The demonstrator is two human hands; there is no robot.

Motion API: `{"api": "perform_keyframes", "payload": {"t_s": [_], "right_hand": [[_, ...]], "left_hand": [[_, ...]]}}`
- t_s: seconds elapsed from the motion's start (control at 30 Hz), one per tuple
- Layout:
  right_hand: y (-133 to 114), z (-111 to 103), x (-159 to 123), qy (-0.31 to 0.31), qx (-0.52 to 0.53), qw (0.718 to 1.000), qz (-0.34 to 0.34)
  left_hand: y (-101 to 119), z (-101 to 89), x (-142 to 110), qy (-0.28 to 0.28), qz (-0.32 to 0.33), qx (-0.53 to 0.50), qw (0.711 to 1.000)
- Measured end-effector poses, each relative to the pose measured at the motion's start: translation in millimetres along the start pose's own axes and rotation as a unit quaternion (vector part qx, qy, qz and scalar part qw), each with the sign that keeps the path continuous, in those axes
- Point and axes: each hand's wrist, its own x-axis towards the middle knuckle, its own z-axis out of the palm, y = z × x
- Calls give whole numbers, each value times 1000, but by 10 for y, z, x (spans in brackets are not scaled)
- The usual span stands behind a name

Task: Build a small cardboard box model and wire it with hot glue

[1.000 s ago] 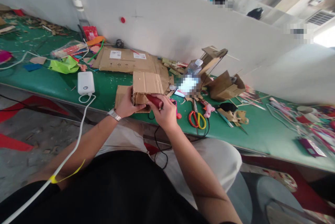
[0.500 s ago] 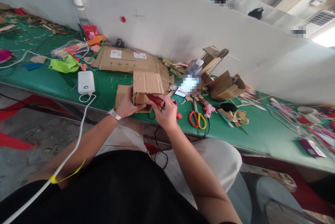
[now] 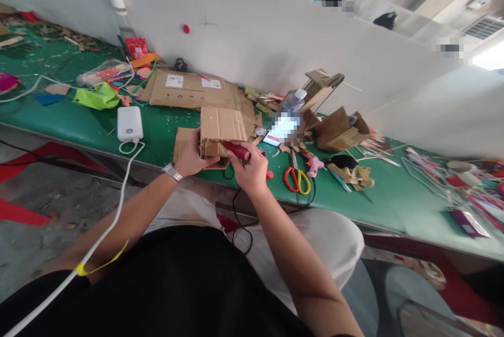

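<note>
A small cardboard box [image 3: 222,124] is at the table's front edge, its ragged cut side facing me. My left hand [image 3: 191,156] grips its left side, with the thumb along the lower front edge. In my right hand [image 3: 251,169] is a tool with a dark red handle [image 3: 237,151], pointing left against the box's front. The tool's working end is hidden, so its kind cannot be told. Below the box, another cardboard flap [image 3: 182,143] sticks out to the left.
A white power bank [image 3: 129,123] with a cable stands left. Right of my hands are a lit phone [image 3: 280,129], scissors with red and yellow handles [image 3: 297,179] and a pink glue gun [image 3: 314,166]. Flattened cardboard [image 3: 189,93] and a cardboard container [image 3: 340,129] stand behind, near the wall.
My right hand and the red-handled tool have shifted very slightly to the right. The box and my left hand stay in place.
</note>
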Motion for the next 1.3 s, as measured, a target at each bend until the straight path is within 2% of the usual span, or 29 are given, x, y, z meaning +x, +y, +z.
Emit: {"api": "perform_keyframes", "payload": {"t_s": [0.37,0.57,0.77,1.03,1.23,1.3], "right_hand": [[15,15,-19,12,9,999,28],[7,-1,-17,-17,5,998,58],[-3,-25,8,-53,39,997,36],[-5,26,10,6,-7,1000,25],[-14,19,-3,-33,25,999,21],[-8,23,-6,-26,16,999,33]], "left_hand": [[-33,5,-7,-8,5,15,1000],[-20,2,1,-6,0,3,1000],[-11,6,8,2,6,-9,1000],[-25,17,24,-2,6,-18,1000],[-36,16,30,-3,4,-25,1000],[-31,15,31,-4,3,-26,1000]]}}
